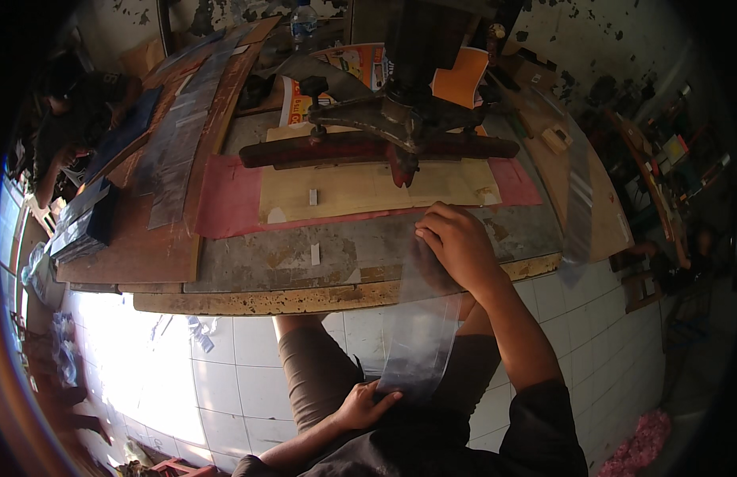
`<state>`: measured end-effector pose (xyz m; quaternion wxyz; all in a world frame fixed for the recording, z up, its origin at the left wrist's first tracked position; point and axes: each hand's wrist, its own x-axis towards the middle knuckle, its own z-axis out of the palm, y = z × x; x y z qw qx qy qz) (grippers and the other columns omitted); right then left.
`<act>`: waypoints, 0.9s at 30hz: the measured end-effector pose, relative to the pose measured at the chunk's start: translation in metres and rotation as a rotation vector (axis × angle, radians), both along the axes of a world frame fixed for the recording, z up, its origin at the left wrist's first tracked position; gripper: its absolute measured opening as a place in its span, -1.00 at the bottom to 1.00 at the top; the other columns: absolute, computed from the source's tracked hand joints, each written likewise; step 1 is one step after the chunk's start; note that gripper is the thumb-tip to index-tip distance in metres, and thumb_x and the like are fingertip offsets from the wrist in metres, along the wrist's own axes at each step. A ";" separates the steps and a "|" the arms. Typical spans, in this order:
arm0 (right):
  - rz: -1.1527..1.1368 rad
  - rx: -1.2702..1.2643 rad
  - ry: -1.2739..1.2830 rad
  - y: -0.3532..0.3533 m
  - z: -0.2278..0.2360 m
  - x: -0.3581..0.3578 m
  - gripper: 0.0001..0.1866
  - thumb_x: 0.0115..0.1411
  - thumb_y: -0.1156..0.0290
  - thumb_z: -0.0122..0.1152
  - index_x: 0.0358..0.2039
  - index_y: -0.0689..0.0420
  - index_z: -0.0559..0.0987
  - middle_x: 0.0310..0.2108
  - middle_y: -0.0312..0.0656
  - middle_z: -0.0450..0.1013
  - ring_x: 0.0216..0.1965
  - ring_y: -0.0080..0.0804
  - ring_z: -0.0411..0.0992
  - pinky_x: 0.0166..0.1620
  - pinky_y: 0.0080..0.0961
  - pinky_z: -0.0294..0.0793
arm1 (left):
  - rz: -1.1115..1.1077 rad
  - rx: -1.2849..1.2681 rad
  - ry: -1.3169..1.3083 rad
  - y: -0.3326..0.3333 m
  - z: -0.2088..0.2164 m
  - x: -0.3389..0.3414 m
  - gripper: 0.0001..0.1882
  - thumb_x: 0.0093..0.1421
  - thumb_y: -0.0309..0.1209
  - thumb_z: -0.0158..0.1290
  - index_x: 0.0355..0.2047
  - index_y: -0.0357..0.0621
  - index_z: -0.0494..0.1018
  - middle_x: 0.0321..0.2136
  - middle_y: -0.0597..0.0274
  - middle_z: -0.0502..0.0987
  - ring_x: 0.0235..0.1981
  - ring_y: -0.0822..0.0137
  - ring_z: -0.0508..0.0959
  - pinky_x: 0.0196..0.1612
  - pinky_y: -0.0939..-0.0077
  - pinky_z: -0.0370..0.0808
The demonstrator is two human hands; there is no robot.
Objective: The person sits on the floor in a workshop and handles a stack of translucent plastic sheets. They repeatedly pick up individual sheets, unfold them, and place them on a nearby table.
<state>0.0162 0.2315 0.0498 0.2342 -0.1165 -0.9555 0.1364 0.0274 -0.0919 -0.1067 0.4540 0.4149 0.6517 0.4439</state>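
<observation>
A long strip of clear plastic film (420, 338) hangs between my two hands, over my lap and the front table edge. My right hand (457, 245) pinches its upper end above the table. Near my waist, my left hand (368, 407) grips the lower end, with the thumb lying over the film. Just beyond my right hand stands a heavy dark press (400, 119) with a long reddish bar. Under the bar lies a cream sheet (368, 191) on a pink cloth (229, 199). One small white piece (313, 197) rests on the sheet; another white piece (315, 254) lies nearer me.
Film strips (181, 151) cover a brown board on the left, beside a dark stack (86, 222) topped with clear sheets. More film (577, 191) hangs off the right board. A water bottle (303, 22) stands at the back. Another person (78, 111) sits at far left.
</observation>
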 end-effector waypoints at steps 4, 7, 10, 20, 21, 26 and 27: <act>0.007 0.071 -0.001 -0.001 -0.002 0.001 -0.93 0.16 0.48 0.35 -0.34 0.18 0.65 -0.31 -0.21 0.53 -0.25 -0.17 0.53 -0.18 -0.27 0.55 | -0.005 -0.024 -0.014 0.001 0.003 -0.001 -0.60 0.34 -0.16 0.18 -0.08 -0.31 0.55 -0.30 -0.07 0.69 -0.25 0.02 0.72 -0.17 0.29 0.61; 0.009 0.110 -0.006 -0.001 -0.003 0.001 -0.93 0.16 0.48 0.35 -0.35 0.17 0.64 -0.32 -0.22 0.52 -0.25 -0.18 0.54 -0.18 -0.29 0.56 | -0.017 -0.062 -0.021 0.002 0.009 -0.003 -0.60 0.34 -0.16 0.18 -0.08 -0.31 0.55 -0.30 -0.06 0.69 -0.25 0.02 0.72 -0.17 0.28 0.61; -0.004 0.063 0.021 -0.002 -0.004 0.002 -0.92 0.17 0.47 0.35 -0.33 0.17 0.64 -0.31 -0.23 0.51 -0.24 -0.19 0.54 -0.16 -0.29 0.57 | -0.001 -0.004 -0.014 0.001 0.002 -0.001 -0.60 0.35 -0.16 0.18 -0.08 -0.31 0.55 -0.29 -0.06 0.69 -0.23 0.02 0.72 -0.16 0.28 0.61; -0.023 0.020 -0.017 -0.006 -0.002 0.002 -0.89 0.22 0.47 0.31 -0.25 0.20 0.64 -0.25 -0.22 0.48 -0.17 -0.20 0.52 -0.07 -0.27 0.57 | -0.011 -0.028 -0.001 0.000 0.000 -0.002 -0.58 0.35 -0.14 0.18 -0.06 -0.30 0.55 -0.27 -0.08 0.69 -0.23 0.03 0.72 -0.16 0.29 0.61; -0.022 0.019 -0.018 -0.006 -0.002 0.002 -0.89 0.22 0.47 0.31 -0.25 0.20 0.64 -0.25 -0.21 0.48 -0.17 -0.20 0.52 -0.07 -0.27 0.57 | -0.013 -0.033 0.001 0.000 0.001 -0.002 -0.58 0.35 -0.14 0.18 -0.06 -0.30 0.55 -0.28 -0.08 0.69 -0.25 0.03 0.72 -0.17 0.29 0.61; -0.014 0.012 -0.027 -0.006 -0.001 0.001 -0.91 0.21 0.48 0.30 -0.27 0.20 0.64 -0.26 -0.21 0.49 -0.17 -0.19 0.51 -0.07 -0.28 0.57 | -0.008 0.013 0.004 0.000 0.000 -0.002 -0.57 0.35 -0.12 0.18 -0.06 -0.30 0.55 -0.31 -0.07 0.69 -0.33 0.05 0.73 -0.24 0.30 0.61; -0.012 0.015 -0.023 -0.005 0.000 0.001 -0.90 0.21 0.48 0.31 -0.27 0.19 0.64 -0.26 -0.22 0.50 -0.17 -0.20 0.52 -0.09 -0.27 0.56 | -0.011 0.005 0.006 0.000 -0.001 -0.002 -0.57 0.35 -0.12 0.18 -0.06 -0.30 0.55 -0.32 -0.07 0.69 -0.33 0.05 0.73 -0.25 0.29 0.61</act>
